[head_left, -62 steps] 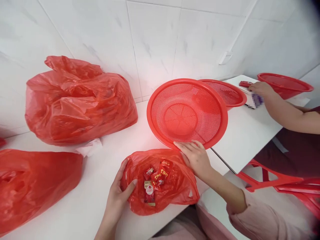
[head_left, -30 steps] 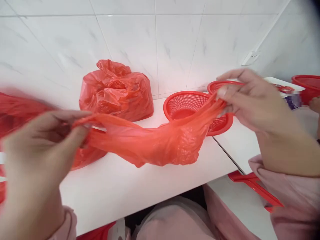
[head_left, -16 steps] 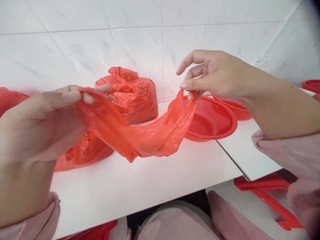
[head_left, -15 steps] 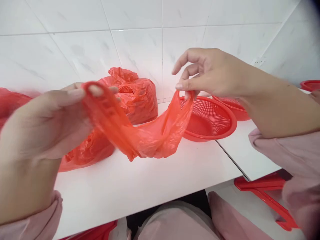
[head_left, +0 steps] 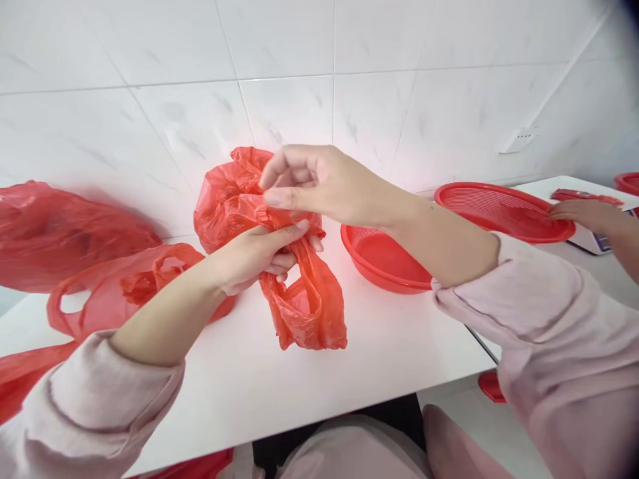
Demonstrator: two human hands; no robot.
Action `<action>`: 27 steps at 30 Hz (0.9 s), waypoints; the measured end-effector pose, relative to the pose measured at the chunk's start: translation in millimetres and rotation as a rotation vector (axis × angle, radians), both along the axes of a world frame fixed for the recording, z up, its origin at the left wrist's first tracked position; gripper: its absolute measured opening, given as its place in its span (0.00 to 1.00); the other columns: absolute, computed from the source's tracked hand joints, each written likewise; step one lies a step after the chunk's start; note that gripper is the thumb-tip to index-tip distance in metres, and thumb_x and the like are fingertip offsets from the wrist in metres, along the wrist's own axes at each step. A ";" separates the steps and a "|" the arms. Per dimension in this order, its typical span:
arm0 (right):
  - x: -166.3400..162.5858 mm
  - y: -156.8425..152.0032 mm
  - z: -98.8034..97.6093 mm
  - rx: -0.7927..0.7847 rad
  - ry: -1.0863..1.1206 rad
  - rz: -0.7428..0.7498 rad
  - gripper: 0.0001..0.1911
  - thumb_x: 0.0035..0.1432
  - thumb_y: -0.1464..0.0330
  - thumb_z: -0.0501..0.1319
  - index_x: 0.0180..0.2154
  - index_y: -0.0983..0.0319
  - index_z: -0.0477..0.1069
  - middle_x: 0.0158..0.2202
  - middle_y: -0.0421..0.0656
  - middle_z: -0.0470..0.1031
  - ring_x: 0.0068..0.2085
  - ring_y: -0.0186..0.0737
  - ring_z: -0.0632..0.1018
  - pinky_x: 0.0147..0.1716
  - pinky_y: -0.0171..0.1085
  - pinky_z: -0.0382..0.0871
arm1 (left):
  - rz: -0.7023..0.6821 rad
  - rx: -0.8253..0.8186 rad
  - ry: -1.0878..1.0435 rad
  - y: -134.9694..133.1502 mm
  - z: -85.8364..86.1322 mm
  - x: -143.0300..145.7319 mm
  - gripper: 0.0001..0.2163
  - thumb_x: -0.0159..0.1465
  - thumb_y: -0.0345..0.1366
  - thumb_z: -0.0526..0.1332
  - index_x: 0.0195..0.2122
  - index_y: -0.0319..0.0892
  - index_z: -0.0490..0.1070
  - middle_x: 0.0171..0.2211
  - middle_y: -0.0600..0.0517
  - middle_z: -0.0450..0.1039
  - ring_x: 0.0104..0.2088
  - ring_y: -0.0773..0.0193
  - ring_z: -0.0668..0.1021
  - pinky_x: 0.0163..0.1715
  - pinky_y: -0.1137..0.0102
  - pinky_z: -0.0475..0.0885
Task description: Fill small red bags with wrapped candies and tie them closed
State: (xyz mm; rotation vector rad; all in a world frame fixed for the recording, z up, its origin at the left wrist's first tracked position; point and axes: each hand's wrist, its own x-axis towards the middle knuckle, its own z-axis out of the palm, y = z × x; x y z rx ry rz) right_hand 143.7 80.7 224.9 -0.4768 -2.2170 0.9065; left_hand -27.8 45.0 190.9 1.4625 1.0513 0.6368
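Note:
My left hand is closed round the gathered neck of a thin red plastic bag, its thumb lying on top. One looped part of the bag hangs below the fingers over the white table. Just above, my right hand has its fingers curled toward the thumb. Crumpled red plastic shows right under that thumb, and the hand appears to pinch it, though the exact grip is partly hidden. Behind both hands stands a filled, bunched-up red bag against the tiled wall.
More red bags lie at the left, one with a handle loop. A red mesh basket sits on the table behind my right forearm. Farther right, another person's hand is at a second red basket, beside a white device.
The bag was stretched between my two hands. Now both hands are close together in the middle, and its loop hangs downward. The basket at the right is tilted, with another person's hand on it.

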 end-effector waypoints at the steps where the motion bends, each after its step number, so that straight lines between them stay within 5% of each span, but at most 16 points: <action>1: 4.8 3.3 -6.8 -0.038 -0.013 0.002 0.08 0.61 0.69 0.62 0.41 0.64 0.69 0.38 0.40 0.75 0.34 0.32 0.76 0.33 0.33 0.74 | 0.016 -0.004 -0.027 1.2 -1.5 -1.9 0.17 0.67 0.49 0.54 0.33 0.42 0.74 0.19 0.61 0.38 0.17 0.74 0.48 0.18 0.78 0.58; 6: 21.5 13.7 -36.6 -0.212 -0.058 0.000 0.08 0.58 0.73 0.62 0.41 0.61 0.67 0.32 0.38 0.74 0.35 0.35 0.78 0.37 0.38 0.76 | 0.043 0.023 -0.112 8.3 -10.6 -5.2 0.18 0.68 0.50 0.53 0.33 0.42 0.72 0.15 0.60 0.49 0.15 0.73 0.55 0.20 0.74 0.66; 11: 26.4 -7.1 -35.9 -0.138 0.031 -0.139 0.07 0.57 0.73 0.62 0.38 0.60 0.68 0.31 0.38 0.73 0.32 0.34 0.76 0.33 0.36 0.74 | 0.098 0.152 -0.165 14.7 -17.4 -3.5 0.14 0.67 0.43 0.55 0.29 0.42 0.73 0.24 0.51 0.73 0.19 0.69 0.69 0.23 0.71 0.70; 16: 21.2 -13.3 -49.3 -0.078 0.153 -0.169 0.06 0.63 0.66 0.59 0.41 0.60 0.70 0.40 0.42 0.74 0.44 0.36 0.75 0.43 0.36 0.72 | 0.015 0.353 0.065 17.3 -17.2 -10.0 0.06 0.61 0.40 0.64 0.31 0.45 0.78 0.22 0.52 0.73 0.23 0.65 0.74 0.21 0.73 0.71; 19: 9.2 2.8 -75.3 -0.213 0.225 -0.189 0.11 0.68 0.63 0.51 0.46 0.58 0.69 0.45 0.42 0.75 0.47 0.35 0.75 0.47 0.37 0.70 | -0.041 0.443 0.211 16.0 -18.0 -9.3 0.05 0.60 0.35 0.62 0.35 0.46 0.78 0.24 0.53 0.73 0.23 0.66 0.74 0.21 0.73 0.71; 23: -3.8 18.0 -104.2 -0.392 0.231 -0.137 0.14 0.68 0.62 0.50 0.47 0.58 0.70 0.42 0.41 0.76 0.40 0.35 0.77 0.42 0.37 0.72 | 0.162 0.697 0.419 14.1 -28.2 -5.5 0.05 0.55 0.26 0.59 0.29 0.43 0.70 0.26 0.55 0.72 0.25 0.66 0.75 0.23 0.73 0.70; 27: -2.8 14.4 -106.8 -0.477 0.183 -0.056 0.15 0.65 0.65 0.54 0.53 0.55 0.68 0.42 0.39 0.76 0.38 0.34 0.77 0.42 0.37 0.73 | 0.301 0.900 0.394 12.3 -40.5 -4.2 0.09 0.55 0.24 0.57 0.35 0.42 0.69 0.36 0.52 0.75 0.34 0.63 0.78 0.33 0.70 0.73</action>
